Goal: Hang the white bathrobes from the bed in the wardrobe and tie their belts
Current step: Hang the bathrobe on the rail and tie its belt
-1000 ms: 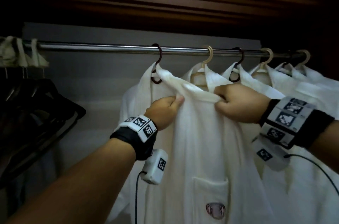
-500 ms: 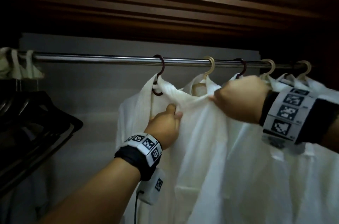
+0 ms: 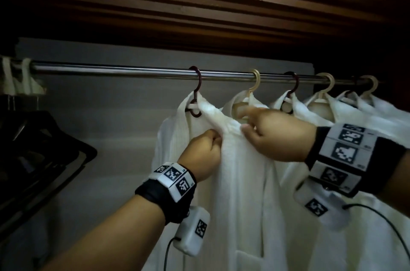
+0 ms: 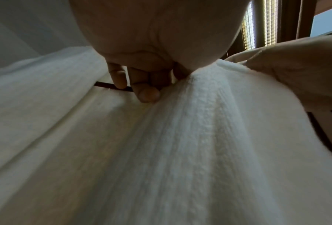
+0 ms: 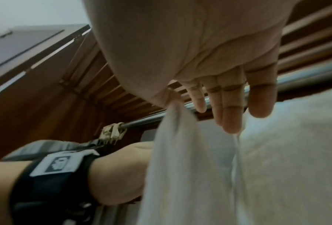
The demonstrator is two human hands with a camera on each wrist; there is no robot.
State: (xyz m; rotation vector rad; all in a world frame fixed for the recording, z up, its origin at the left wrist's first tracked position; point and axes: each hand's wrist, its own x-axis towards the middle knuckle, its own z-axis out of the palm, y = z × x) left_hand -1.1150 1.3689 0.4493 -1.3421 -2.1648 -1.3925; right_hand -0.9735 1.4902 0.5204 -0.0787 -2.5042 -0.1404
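Note:
A white bathrobe (image 3: 239,182) hangs on a dark red hanger (image 3: 198,81), the leftmost of several on the steel rail (image 3: 133,70). My left hand (image 3: 206,151) grips a bunched fold of its collar edge just below the hook; the left wrist view shows the curled fingers (image 4: 147,91) closed on the towelling (image 4: 199,137). My right hand (image 3: 270,137) pinches the same fold from the right between thumb and forefinger. In the right wrist view its other fingers (image 5: 228,106) reach out past the cloth (image 5: 180,152). No belt shows.
More white robes (image 3: 332,119) hang close together to the right on cream and dark hooks. Black hangers (image 3: 33,148) and white ties (image 3: 20,77) fill the rail's left end. A bare stretch of rail lies between. The wooden slatted top (image 3: 199,4) is just above.
My right hand has slid left along the collar until it nearly meets the left hand. The stretched collar edge is now bunched between them. The left hand has barely moved.

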